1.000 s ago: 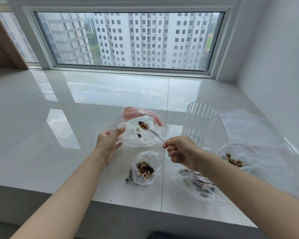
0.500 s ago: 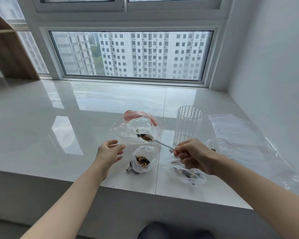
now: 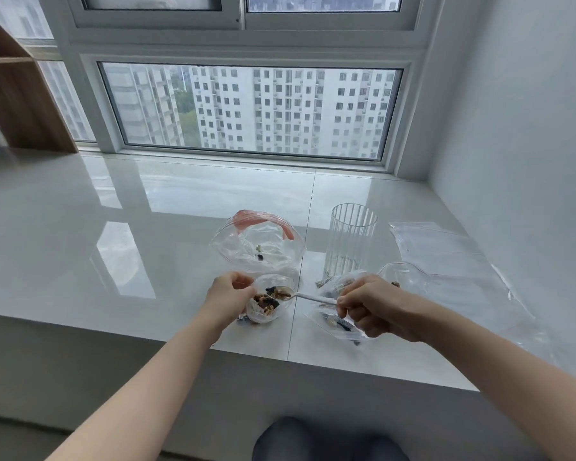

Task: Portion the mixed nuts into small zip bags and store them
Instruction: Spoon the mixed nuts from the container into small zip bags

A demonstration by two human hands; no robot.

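Note:
A small open zip bag (image 3: 269, 312) with nuts inside stands near the ledge's front edge. My left hand (image 3: 228, 297) pinches its left rim. My right hand (image 3: 368, 304) grips a white spoon (image 3: 298, 295), whose bowl carries nuts over the small bag's mouth. Behind it lies the large clear bag (image 3: 260, 247) with a red zip strip, holding only a few nuts. A filled small bag (image 3: 338, 324) lies partly under my right hand. Another small bag (image 3: 401, 277) with nuts shows behind that hand.
A ribbed clear glass tumbler (image 3: 351, 241) stands right of the large bag. Flat unused zip bags (image 3: 443, 251) lie at the far right near the wall. The glossy white ledge (image 3: 113, 234) ends just below the bags. A wooden shelf (image 3: 17, 94) stands far left.
My right hand has carried the loaded spoon out of the large bag and down to the small bag. My left hand let go of the large bag and took hold of the small bag's rim.

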